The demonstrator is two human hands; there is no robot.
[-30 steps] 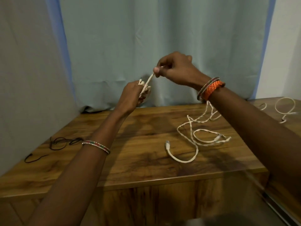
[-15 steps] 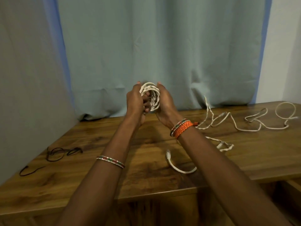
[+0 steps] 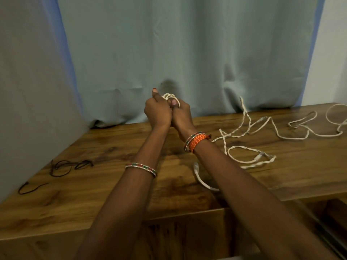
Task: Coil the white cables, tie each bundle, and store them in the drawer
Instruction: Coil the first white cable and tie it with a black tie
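White twisted cables (image 3: 249, 128) are seen on a brown wood-grain counter (image 3: 112, 147). Black cord (image 3: 63, 167) is noted at left. A pale green curtain (image 3: 178, 53) is edged blue. An orange braided band (image 3: 197, 142) and red-green beaded bangle (image 3: 140, 167) are recorded.

coiled cable (image 3: 170, 97) mostly hidden by both hands' fingers (image 3: 173, 102), far white cable (image 3: 336, 117) cut by right edge

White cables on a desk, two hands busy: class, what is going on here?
A person's left hand and right hand grip a small white coil above the desk. More white cables lie loose on the desk to the right, uncoiled. Thin black ties lie on the left.
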